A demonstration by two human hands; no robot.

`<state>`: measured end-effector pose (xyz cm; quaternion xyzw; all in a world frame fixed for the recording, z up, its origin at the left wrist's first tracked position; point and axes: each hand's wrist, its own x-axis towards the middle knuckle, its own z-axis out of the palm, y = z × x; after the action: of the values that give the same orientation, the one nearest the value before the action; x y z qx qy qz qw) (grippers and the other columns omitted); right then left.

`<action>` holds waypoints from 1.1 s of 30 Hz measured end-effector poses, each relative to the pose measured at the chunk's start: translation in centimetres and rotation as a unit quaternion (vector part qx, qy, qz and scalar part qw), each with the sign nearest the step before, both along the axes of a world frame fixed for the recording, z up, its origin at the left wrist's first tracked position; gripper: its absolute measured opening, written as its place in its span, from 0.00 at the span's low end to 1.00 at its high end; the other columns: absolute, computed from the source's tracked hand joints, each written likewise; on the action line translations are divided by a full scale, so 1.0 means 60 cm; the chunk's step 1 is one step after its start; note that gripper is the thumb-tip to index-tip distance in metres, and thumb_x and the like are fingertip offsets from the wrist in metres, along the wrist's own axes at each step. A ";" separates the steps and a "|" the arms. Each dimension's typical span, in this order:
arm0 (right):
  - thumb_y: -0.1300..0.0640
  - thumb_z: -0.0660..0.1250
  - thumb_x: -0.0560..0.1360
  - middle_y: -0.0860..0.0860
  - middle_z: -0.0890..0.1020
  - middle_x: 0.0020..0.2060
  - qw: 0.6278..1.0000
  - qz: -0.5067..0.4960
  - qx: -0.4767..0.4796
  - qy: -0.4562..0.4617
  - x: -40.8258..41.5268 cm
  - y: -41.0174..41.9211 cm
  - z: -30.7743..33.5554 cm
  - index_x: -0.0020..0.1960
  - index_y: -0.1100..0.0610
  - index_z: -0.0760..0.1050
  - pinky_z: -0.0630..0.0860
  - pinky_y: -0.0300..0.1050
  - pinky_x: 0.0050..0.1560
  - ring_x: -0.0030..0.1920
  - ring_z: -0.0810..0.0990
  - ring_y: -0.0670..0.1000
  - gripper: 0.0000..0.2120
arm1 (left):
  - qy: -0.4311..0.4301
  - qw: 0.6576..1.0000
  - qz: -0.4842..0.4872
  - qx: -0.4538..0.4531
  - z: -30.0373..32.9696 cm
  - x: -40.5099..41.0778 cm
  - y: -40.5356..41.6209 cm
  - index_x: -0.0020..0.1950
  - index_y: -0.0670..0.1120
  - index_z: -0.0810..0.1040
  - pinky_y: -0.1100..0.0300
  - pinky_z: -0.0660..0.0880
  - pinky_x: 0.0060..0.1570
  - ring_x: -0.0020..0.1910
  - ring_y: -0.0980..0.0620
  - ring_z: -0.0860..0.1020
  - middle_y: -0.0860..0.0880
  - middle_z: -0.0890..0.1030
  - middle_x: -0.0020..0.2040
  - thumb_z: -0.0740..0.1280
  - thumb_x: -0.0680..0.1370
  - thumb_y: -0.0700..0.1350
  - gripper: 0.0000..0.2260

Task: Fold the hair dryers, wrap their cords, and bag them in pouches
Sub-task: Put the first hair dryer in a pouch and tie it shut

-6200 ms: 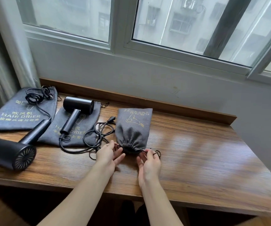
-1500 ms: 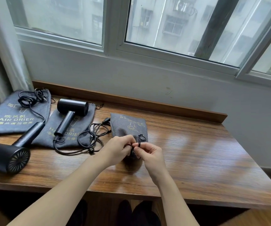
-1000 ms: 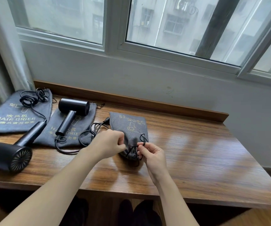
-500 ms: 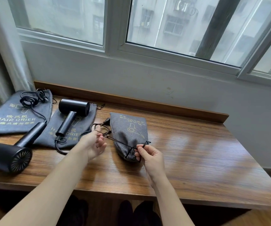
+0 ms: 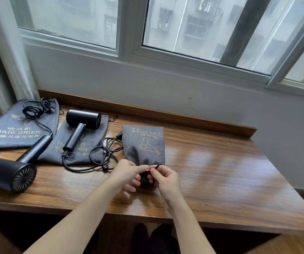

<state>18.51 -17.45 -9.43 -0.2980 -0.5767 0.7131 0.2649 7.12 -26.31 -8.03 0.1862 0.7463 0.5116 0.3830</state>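
Hands meet at the gathered near end of the filled grey pouch (image 5: 144,145) lying mid-table (image 5: 220,171), left hand (image 5: 127,174) and right hand (image 5: 165,178) each with curled fingers pinching its black drawstring (image 5: 156,166), while two unfolded hair dryers (image 5: 81,123) lie on flat pouches (image 5: 15,129) to the left.

A wooden table (image 5: 211,176) with a raised strip along its back edge stands against the wall under the window. On it, from the left, lie a flat grey pouch (image 5: 17,131) with a coiled black cord on top, a large black hair dryer (image 5: 10,173) near the front edge with its handle reaching onto that pouch, a second flat pouch (image 5: 85,143) bearing a smaller hair dryer (image 5: 81,123), and a loose cord (image 5: 100,156) trailing onto the wood. Just right of that cord rests a filled grey pouch (image 5: 144,143), its gathered mouth toward the front edge.
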 end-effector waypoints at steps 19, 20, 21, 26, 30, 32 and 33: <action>0.62 0.63 0.81 0.51 0.83 0.39 0.994 -0.054 -0.094 0.022 0.024 0.010 -0.018 0.42 0.60 0.82 0.75 0.45 0.45 0.44 0.78 0.49 0.12 | -0.359 0.815 0.320 0.324 -0.041 -0.039 -0.020 0.44 0.44 0.72 0.58 0.81 0.28 0.25 0.55 0.79 0.50 0.79 0.26 0.54 0.85 0.48 0.14; 0.62 0.62 0.81 0.52 0.83 0.40 0.992 -0.050 -0.112 0.027 0.026 0.012 -0.022 0.42 0.60 0.81 0.76 0.45 0.46 0.45 0.78 0.50 0.12 | -0.365 0.808 0.329 0.323 -0.046 -0.041 -0.021 0.43 0.44 0.72 0.57 0.81 0.29 0.23 0.56 0.76 0.51 0.74 0.25 0.55 0.85 0.48 0.14; 0.62 0.62 0.81 0.53 0.84 0.41 0.989 -0.055 -0.130 0.039 0.026 0.011 -0.026 0.42 0.61 0.81 0.76 0.46 0.46 0.45 0.78 0.51 0.13 | -0.368 0.808 0.329 0.321 -0.050 -0.041 -0.020 0.43 0.44 0.72 0.56 0.81 0.31 0.22 0.57 0.73 0.52 0.71 0.25 0.55 0.85 0.49 0.14; 0.61 0.57 0.83 0.55 0.84 0.38 0.966 -0.128 -0.169 0.147 0.006 -0.005 -0.023 0.43 0.60 0.77 0.76 0.45 0.47 0.43 0.81 0.51 0.13 | -0.367 0.815 0.270 0.358 -0.048 -0.030 -0.015 0.46 0.44 0.72 0.59 0.73 0.35 0.20 0.58 0.64 0.54 0.63 0.22 0.54 0.85 0.50 0.14; 0.62 0.58 0.83 0.54 0.80 0.31 0.950 -0.133 -0.174 0.221 -0.011 -0.005 0.017 0.46 0.60 0.75 0.80 0.43 0.41 0.35 0.80 0.51 0.10 | -0.293 0.871 0.184 0.350 -0.029 -0.011 -0.007 0.45 0.43 0.74 0.63 0.69 0.26 0.21 0.57 0.63 0.53 0.62 0.24 0.56 0.85 0.48 0.14; 0.63 0.60 0.82 0.51 0.76 0.27 0.977 -0.114 -0.094 0.151 -0.021 -0.002 0.022 0.45 0.61 0.76 0.75 0.38 0.32 0.30 0.76 0.49 0.09 | -0.235 0.898 0.144 0.344 -0.018 -0.003 -0.006 0.45 0.42 0.75 0.63 0.69 0.25 0.22 0.56 0.65 0.51 0.64 0.24 0.57 0.84 0.47 0.13; 0.64 0.62 0.81 0.50 0.76 0.27 0.992 -0.092 -0.016 0.082 -0.022 0.001 0.017 0.44 0.61 0.77 0.71 0.36 0.30 0.28 0.73 0.47 0.09 | -0.200 0.908 0.119 0.350 -0.012 -0.002 -0.008 0.45 0.41 0.75 0.62 0.70 0.26 0.23 0.54 0.67 0.50 0.67 0.24 0.58 0.83 0.47 0.13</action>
<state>17.19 -17.37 -8.41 -0.2946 -0.5115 0.7170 0.3706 6.99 -26.78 -8.72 0.1117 0.4438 0.8079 0.3713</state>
